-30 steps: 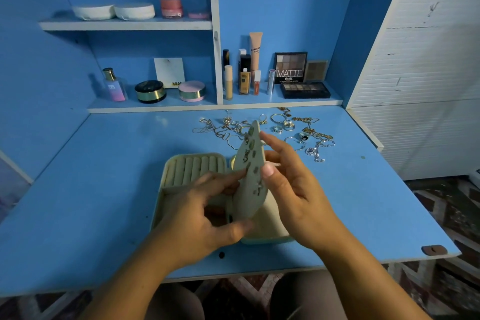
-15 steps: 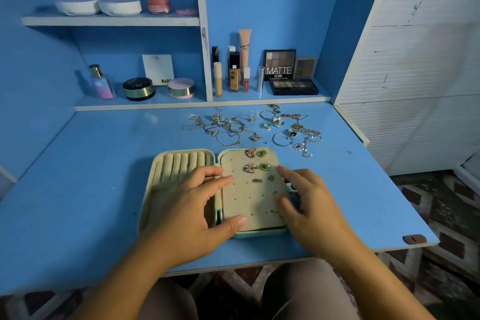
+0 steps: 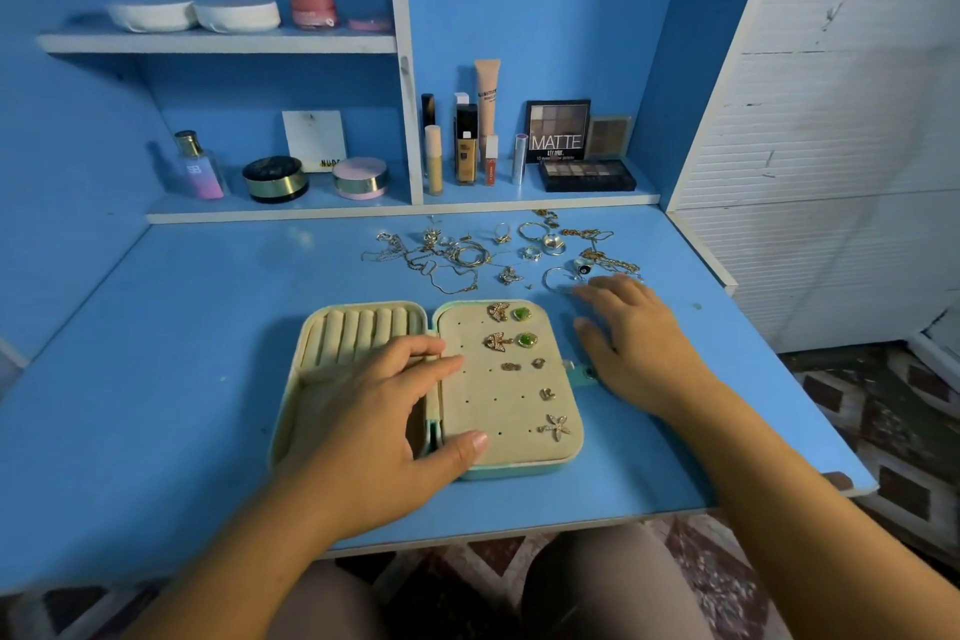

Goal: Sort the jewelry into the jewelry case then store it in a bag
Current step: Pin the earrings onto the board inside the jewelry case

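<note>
I see the jewelry case (image 3: 431, 385) lying open flat on the blue bench (image 3: 156, 353), near its front edge; my left hand (image 3: 379, 426) rests spread over the case's middle, fingers loose and gripping nothing, thumb on the lower edge of the earring panel (image 3: 506, 379); that panel carries several earrings, among them two green-stoned ones and a starfish (image 3: 557, 426) at the lower right; the ring rolls (image 3: 363, 333) fill the left half; my right hand (image 3: 631, 333) lies open on the bench right of the case, fingertips reaching a thin hoop (image 3: 558, 280) at the near edge of the loose jewelry (image 3: 493, 252) scattered behind; cosmetics stand on the shelf (image 3: 405, 208).
</note>
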`<state>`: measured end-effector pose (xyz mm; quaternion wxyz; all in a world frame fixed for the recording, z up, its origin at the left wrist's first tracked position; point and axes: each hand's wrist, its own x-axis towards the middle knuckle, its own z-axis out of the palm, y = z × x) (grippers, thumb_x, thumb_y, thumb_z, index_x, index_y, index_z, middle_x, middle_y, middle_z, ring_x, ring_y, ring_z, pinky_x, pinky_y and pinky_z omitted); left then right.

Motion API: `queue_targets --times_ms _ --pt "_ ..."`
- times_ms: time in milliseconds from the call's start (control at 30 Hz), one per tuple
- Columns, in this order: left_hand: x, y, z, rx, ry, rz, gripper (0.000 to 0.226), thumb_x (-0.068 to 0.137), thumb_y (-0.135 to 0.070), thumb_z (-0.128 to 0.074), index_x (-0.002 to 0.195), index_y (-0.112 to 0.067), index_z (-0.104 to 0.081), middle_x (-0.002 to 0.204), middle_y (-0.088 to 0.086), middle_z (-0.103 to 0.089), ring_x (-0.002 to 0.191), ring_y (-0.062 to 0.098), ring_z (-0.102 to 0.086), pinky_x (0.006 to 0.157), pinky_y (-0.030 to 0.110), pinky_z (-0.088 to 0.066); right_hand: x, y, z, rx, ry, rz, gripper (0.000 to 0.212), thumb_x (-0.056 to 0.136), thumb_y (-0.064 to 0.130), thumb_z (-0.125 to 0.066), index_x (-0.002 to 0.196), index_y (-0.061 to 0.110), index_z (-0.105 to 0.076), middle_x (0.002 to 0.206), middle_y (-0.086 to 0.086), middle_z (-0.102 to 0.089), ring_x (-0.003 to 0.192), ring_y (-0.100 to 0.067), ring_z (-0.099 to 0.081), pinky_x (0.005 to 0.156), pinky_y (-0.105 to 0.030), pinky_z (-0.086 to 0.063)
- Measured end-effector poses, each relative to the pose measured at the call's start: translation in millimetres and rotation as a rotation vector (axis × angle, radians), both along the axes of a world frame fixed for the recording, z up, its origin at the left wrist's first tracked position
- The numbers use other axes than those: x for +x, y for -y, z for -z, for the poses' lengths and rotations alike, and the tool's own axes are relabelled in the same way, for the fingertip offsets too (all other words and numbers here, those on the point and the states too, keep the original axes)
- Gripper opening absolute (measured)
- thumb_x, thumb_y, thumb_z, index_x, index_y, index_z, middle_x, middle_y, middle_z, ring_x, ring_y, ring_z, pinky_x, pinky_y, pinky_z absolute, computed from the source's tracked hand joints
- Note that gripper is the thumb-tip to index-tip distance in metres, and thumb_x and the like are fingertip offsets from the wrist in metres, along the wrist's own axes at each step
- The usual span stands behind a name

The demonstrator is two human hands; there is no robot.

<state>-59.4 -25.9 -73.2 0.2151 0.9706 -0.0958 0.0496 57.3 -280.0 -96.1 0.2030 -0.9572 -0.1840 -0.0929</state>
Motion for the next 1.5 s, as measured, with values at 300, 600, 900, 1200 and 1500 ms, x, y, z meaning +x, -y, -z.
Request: queue_targets --times_ms 300,600,900,1200,1500 --pt "72 -20 -40 -0.118 -0.017 -0.006 0.052 0.079 -0.062 -0.063 0.123 -0.035 -0.062 0.111 -0.019 -0.058 0.093 -0.003 -0.056 0.080 0.027 -0.049 5 -6 11 -0.058 -0.077 0.013 0.059 0.086 0.050 -0.032 0.139 0.029 -0.046 0.147 0.005 -0.040 0.139 -0.019 -0.028 0.114 -0.036 -0.020" --pt "206 -46 -30 -0.058 -0.042 -0.112 0.035 0.090 -0.028 -0.068 0.124 -0.018 -0.064 0.120 0.000 -0.065 0.094 0.014 -0.057 0.085 0.029 -0.043 4 -6 10 0.009 -0.066 0.026 0.053 0.084 0.048 -0.041 0.132 0.030 -0.055 0.140 0.009 -0.047 0.134 -0.014 -0.034 0.113 -0.035 -0.026" --pt "245 -12 -10 -0.064 -0.042 -0.031 0.024 0.091 -0.027 -0.067 0.113 -0.017 -0.072 0.105 0.000 -0.070 0.089 0.011 -0.056 0.079 0.024 -0.041 7 -5 13 0.036 -0.048 0.025 0.052 0.083 0.051 -0.039 0.126 0.030 -0.059 0.136 0.010 -0.051 0.131 -0.015 -0.039 0.110 -0.035 -0.029" --pt "251 -7 -4 -0.020 -0.010 -0.035 0.015 0.088 -0.029 -0.070 0.098 -0.021 -0.077 0.094 -0.003 -0.072 0.084 0.013 -0.061 0.072 0.025 -0.042 8 -5 17 0.062 -0.032 0.030 0.055 0.080 0.054 -0.035 0.124 0.032 -0.060 0.134 0.011 -0.051 0.130 -0.013 -0.039 0.108 -0.032 -0.027" --pt "250 -5 -6 -0.043 0.005 -0.098 0.013 0.084 -0.026 -0.076 0.094 -0.018 -0.077 0.088 -0.001 -0.069 0.082 0.014 -0.060 0.070 0.024 -0.043 7 -5 13 0.047 -0.044 0.022 0.047 0.083 0.046 -0.045 0.125 0.032 -0.059 0.135 0.013 -0.049 0.131 -0.011 -0.036 0.108 -0.027 -0.022"
